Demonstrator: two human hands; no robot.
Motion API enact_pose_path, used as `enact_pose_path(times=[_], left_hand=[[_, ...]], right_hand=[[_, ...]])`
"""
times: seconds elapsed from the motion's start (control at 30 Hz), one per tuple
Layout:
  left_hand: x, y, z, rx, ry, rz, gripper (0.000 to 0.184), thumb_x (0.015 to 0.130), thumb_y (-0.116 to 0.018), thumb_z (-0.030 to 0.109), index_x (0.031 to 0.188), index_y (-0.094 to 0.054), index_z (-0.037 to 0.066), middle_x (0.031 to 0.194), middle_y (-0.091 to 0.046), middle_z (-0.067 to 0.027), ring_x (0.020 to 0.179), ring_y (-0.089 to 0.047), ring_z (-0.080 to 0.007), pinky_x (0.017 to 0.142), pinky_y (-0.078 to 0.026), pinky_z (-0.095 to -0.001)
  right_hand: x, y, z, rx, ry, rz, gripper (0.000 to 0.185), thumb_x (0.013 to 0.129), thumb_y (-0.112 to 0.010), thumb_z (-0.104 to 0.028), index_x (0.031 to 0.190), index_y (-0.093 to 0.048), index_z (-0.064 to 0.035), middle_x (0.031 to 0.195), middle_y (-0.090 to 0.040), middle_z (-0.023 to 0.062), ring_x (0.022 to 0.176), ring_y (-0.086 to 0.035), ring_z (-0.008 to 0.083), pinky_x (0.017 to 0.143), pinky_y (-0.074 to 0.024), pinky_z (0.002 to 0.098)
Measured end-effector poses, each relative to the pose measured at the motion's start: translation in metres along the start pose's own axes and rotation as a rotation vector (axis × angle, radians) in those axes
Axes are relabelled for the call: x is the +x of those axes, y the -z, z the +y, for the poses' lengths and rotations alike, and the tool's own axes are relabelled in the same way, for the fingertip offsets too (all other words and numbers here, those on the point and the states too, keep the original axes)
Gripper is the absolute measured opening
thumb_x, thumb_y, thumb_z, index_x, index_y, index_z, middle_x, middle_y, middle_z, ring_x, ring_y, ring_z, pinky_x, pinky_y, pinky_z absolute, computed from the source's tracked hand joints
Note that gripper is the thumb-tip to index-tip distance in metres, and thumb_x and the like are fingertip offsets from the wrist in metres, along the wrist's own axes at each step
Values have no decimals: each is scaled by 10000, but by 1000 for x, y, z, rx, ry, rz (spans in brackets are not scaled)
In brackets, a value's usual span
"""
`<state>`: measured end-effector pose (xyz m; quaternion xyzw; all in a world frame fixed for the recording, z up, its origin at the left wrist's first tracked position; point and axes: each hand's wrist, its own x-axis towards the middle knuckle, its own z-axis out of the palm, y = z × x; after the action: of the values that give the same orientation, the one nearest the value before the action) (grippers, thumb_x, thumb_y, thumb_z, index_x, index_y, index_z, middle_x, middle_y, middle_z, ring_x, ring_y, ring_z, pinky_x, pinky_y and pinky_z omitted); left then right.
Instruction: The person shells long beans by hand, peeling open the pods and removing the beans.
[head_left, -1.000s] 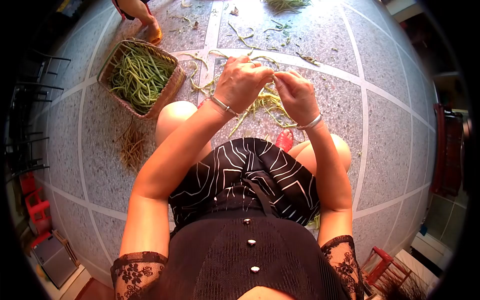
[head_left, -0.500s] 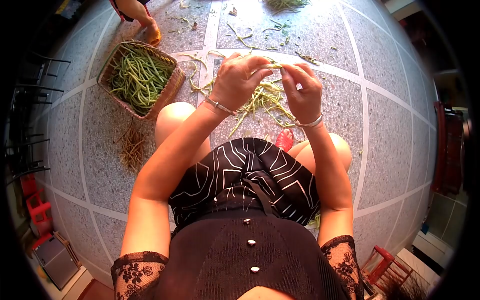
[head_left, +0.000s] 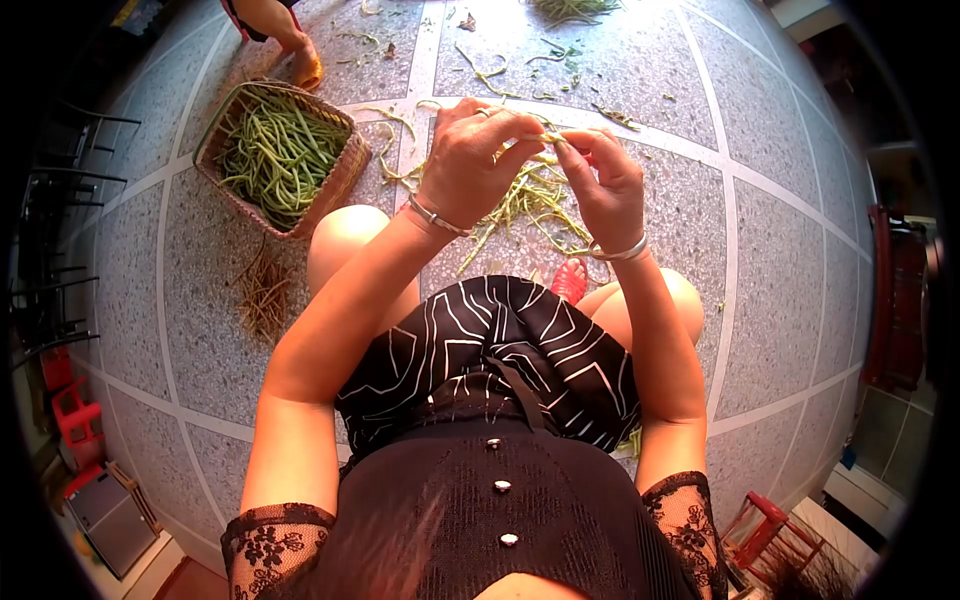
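Between my two hands is a pale green bean pod (head_left: 548, 137), pinched by the fingertips of both. My left hand (head_left: 480, 155) grips its left part, and my right hand (head_left: 603, 185) closes thumb and forefinger on the other end. Most of the pod is hidden by the fingers. Below the hands, a loose pile of pale empty-looking pods (head_left: 530, 205) lies on the floor between my feet. To the left stands a woven basket (head_left: 345, 178) filled with long green beans (head_left: 275, 155).
Brown dry stalks (head_left: 265, 295) lie beside my left knee. Scattered pods and leaf scraps (head_left: 485, 70) dot the tiled floor ahead, with a green bunch (head_left: 575, 10) farther off. Another person's foot (head_left: 308, 68) rests behind the basket. Black chairs (head_left: 60, 230) line the left side.
My right hand's fingertips have shifted slightly left, closer to my left hand, along the pod. The basket and the floor pile have not moved.
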<state>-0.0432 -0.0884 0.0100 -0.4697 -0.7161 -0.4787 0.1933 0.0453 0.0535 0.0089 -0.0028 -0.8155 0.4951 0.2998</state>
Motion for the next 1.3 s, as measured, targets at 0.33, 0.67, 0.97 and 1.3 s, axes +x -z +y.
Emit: enact_pose_path(times=[0.33,0.67,0.97,1.3], left_hand=[[1,-1,6,-76,62,-42,139,704,-685,132,825,-635,85,723,-635,-22,688,-550,-156,697,-395,-297],[-7,-6,7,-237,255,-117,165,740,-671,106,880,-614,40,795,-621,-57,736,-567,-130,666,-446,-252],[-10,-9,11,-592,550,-231,173,799,-617,88,941,-565,5,814,-582,-13,740,-521,-52,649,-439,-194],[-13,-10,5,-653,608,-230,118,810,-586,89,871,-547,-5,739,-610,-49,679,-575,-65,590,-462,-220]], right_hand=[[-6,-3,2,443,-277,-30,132,809,-559,-23,928,-555,34,835,-575,30,767,-533,63,655,-435,189],[-8,-5,5,389,-294,-28,106,791,-518,-10,877,-573,17,777,-574,18,697,-512,55,604,-414,188],[-5,0,5,78,-150,-74,105,761,-501,-39,826,-568,9,696,-546,70,637,-525,117,599,-428,247],[-8,-2,-4,308,-338,-132,150,884,-498,-134,894,-572,-3,692,-565,22,635,-508,68,593,-415,197]])
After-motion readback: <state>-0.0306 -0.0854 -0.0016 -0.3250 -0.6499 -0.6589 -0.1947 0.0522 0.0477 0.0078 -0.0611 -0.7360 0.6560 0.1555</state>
